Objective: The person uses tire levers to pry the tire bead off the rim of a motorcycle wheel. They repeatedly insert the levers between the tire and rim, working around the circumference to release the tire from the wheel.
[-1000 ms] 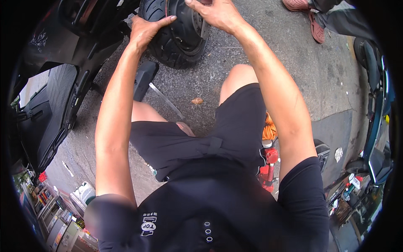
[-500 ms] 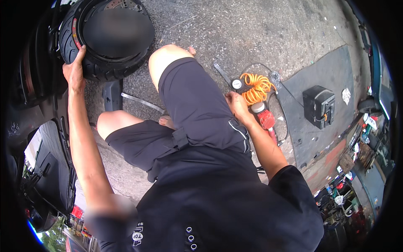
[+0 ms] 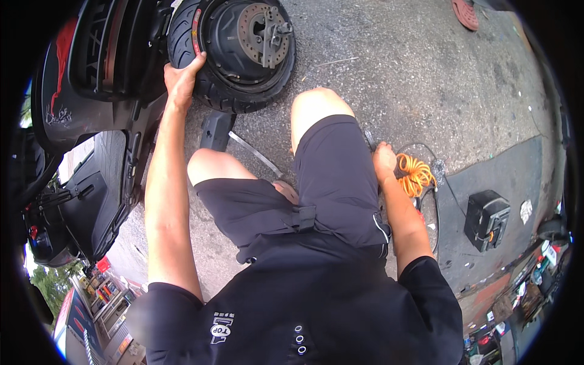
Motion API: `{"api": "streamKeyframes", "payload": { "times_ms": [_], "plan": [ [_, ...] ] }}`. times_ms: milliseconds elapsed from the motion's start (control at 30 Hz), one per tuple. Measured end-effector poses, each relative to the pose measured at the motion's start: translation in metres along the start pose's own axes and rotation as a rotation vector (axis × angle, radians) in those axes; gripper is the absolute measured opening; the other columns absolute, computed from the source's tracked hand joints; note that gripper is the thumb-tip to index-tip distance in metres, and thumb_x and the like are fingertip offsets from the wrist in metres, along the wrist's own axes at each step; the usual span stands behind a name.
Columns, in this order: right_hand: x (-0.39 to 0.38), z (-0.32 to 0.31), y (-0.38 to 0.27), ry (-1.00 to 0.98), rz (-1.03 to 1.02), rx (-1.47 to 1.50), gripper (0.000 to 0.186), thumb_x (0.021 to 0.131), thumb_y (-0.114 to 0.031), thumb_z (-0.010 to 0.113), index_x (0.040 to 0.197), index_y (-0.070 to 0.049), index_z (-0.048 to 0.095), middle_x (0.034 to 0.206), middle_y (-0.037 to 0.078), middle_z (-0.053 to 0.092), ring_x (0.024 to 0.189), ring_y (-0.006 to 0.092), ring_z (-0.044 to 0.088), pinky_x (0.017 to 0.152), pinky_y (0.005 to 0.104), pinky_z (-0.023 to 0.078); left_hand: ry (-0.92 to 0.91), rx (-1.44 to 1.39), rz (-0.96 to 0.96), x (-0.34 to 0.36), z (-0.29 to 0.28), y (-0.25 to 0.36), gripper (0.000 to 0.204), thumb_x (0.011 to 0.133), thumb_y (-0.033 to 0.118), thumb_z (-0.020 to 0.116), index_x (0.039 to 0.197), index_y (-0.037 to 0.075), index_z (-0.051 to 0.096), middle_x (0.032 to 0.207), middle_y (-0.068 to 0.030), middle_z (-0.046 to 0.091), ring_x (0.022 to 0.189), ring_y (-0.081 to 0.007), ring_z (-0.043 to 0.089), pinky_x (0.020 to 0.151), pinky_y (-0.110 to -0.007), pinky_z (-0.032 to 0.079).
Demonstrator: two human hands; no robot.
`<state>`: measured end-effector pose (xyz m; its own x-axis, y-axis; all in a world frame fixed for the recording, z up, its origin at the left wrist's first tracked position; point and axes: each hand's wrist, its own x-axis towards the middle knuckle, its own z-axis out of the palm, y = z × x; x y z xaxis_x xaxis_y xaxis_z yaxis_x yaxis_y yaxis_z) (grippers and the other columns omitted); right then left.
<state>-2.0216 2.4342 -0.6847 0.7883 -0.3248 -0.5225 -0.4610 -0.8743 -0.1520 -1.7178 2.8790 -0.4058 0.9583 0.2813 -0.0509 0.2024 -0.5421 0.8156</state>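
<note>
My left hand [image 3: 182, 78] grips the edge of a black scooter wheel [image 3: 258, 85], whose hub with a perforated brake disc faces up. It sits at the top, beside a dark block [image 3: 216, 126] on the ground. My right hand [image 3: 383, 159] is down beside my right thigh, fingers curled, close to a flat metal bar [image 3: 369, 140] and a coiled orange hose [image 3: 415, 176]; what it holds is hidden. A second long metal bar [image 3: 255, 155] lies by my left knee.
A black scooter body [image 3: 73, 121] fills the left side. A black battery-like box [image 3: 486, 219] rests on a grey mat [image 3: 511, 170]. A person's red clog [image 3: 464, 15] shows at top right. Cluttered items [image 3: 529, 286] lie at lower right.
A second ago both my hands were on the wheel; my right hand has since come down beside my thigh. My left hand still grips the wheel, which now shows its hub upward.
</note>
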Motion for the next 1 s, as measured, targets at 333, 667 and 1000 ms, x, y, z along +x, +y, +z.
{"api": "streamKeyframes", "payload": {
  "times_ms": [333, 667, 1000],
  "plan": [
    [0.011, -0.014, 0.001, -0.146, -0.012, -0.045, 0.031, 0.101, -0.019, 0.045, 0.107, 0.000, 0.068, 0.114, 0.025, 0.071, 0.103, 0.0392, 0.072, 0.089, 0.0475, 0.058, 0.027, 0.035, 0.024, 0.003, -0.006, -0.011, 0.084, 0.074, 0.037, 0.093, 0.127, -0.014, 0.053, 0.119, -0.0213, 0.067, 0.104, -0.0240, 0.068, 0.095, -0.035, 0.053],
    [0.001, -0.099, -0.038, 0.266, -0.375, 0.089, 0.030, 0.099, -0.021, 0.052, 0.114, 0.006, 0.050, 0.099, 0.024, 0.069, 0.090, 0.0470, 0.070, 0.085, 0.0518, 0.057, -0.032, -0.037, -0.019, -0.012, -0.006, 0.016, 0.085, 0.073, 0.037, 0.093, 0.127, -0.014, 0.052, 0.120, -0.0231, 0.067, 0.106, -0.0261, 0.069, 0.095, -0.036, 0.054],
    [-0.023, -0.169, 0.014, 0.095, -0.239, 0.304, 0.050, 0.106, -0.048, 0.055, 0.109, 0.001, 0.066, 0.072, 0.005, 0.059, 0.068, 0.0140, 0.062, 0.062, 0.0335, 0.055, -0.015, -0.046, -0.062, 0.003, -0.004, -0.003, 0.102, 0.065, 0.034, 0.096, 0.132, -0.021, 0.042, 0.125, -0.0312, 0.064, 0.112, -0.0346, 0.068, 0.098, -0.038, 0.056]
  ]
}}
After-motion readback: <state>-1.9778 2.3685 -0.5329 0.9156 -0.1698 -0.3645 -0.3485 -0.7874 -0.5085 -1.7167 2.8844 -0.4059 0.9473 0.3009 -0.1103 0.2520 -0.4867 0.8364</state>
